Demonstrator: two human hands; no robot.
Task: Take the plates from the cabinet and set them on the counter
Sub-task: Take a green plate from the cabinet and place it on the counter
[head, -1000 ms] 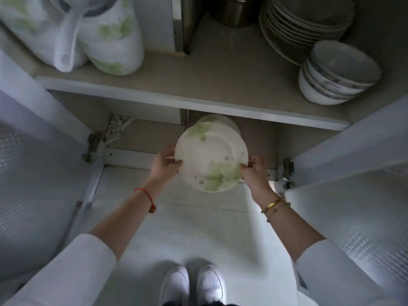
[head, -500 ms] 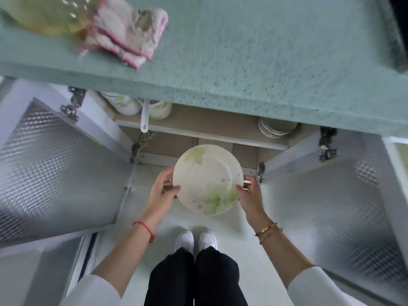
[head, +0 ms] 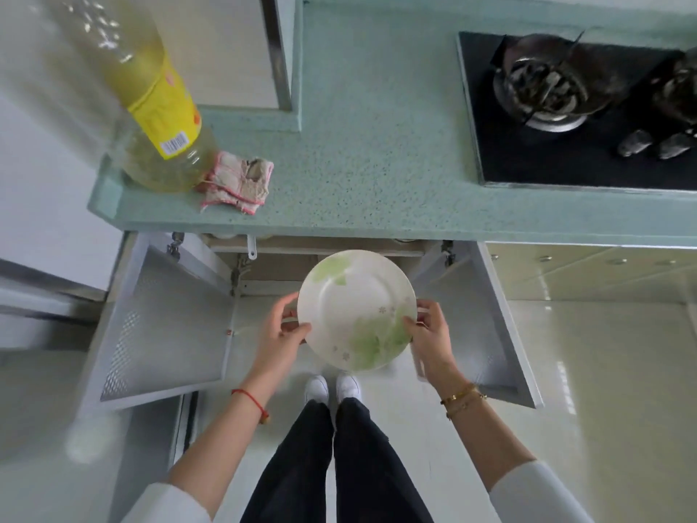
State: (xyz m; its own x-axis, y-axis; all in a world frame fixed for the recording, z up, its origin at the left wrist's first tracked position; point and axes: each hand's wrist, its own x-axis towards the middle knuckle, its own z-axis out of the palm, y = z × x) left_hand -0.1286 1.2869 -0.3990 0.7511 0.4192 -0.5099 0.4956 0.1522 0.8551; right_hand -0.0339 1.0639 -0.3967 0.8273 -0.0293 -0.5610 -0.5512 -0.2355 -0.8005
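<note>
We hold the plate (head: 356,309) in both hands. Our left hand (head: 281,335) grips its rim at nine o'clock, thumb on top. Our right hand (head: 430,339) grips the rim at four o'clock, thumb on the green pattern. The plate is face up in the air, in front of the open cabinet (head: 283,266) and not yet on the counter (head: 377,164), which lies at twelve o'clock from it. On the counter at ten o'clock a bottle (head: 158,118) stands touching a cloth (head: 237,183). At two o'clock is the stove (head: 565,107).
</note>
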